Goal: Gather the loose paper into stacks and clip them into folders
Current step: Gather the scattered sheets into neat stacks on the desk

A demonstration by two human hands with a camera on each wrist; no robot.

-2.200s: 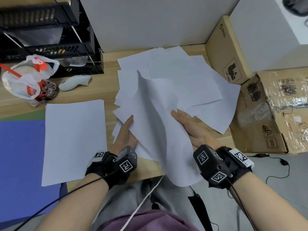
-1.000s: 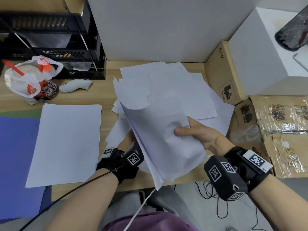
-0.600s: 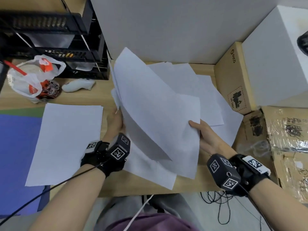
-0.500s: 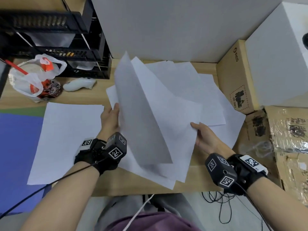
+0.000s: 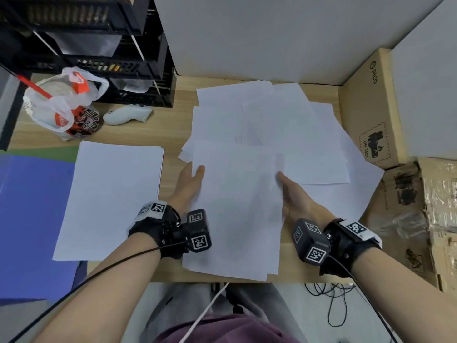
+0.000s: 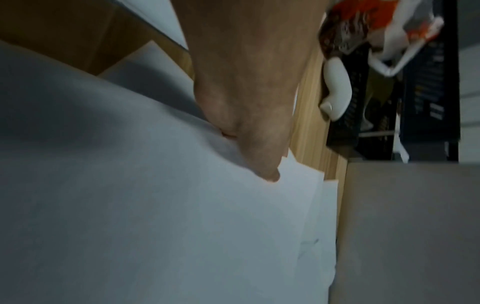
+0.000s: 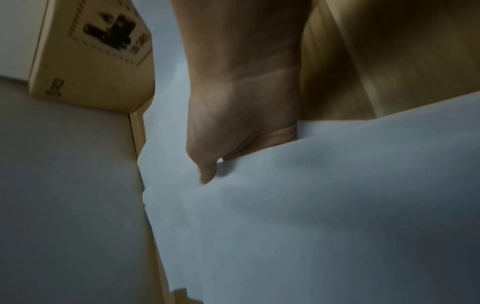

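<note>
**White sheets squared between two hands**

Paper was being gathered: the left hand (image 5: 189, 184) and right hand (image 5: 294, 196) each pinched an edge of a small bundle of sheets (image 5: 237, 206), thumbs on top, fingers beneath, low over the wooden surface (image 5: 170, 129). More loose paper (image 5: 284, 125) lay fanned behind; a finished stack (image 5: 108, 196) sat left, beside the blue folder (image 5: 32, 219). Next, I judged, came aligning edges. A plastic bag (image 5: 61, 105) held a cup.
</note>
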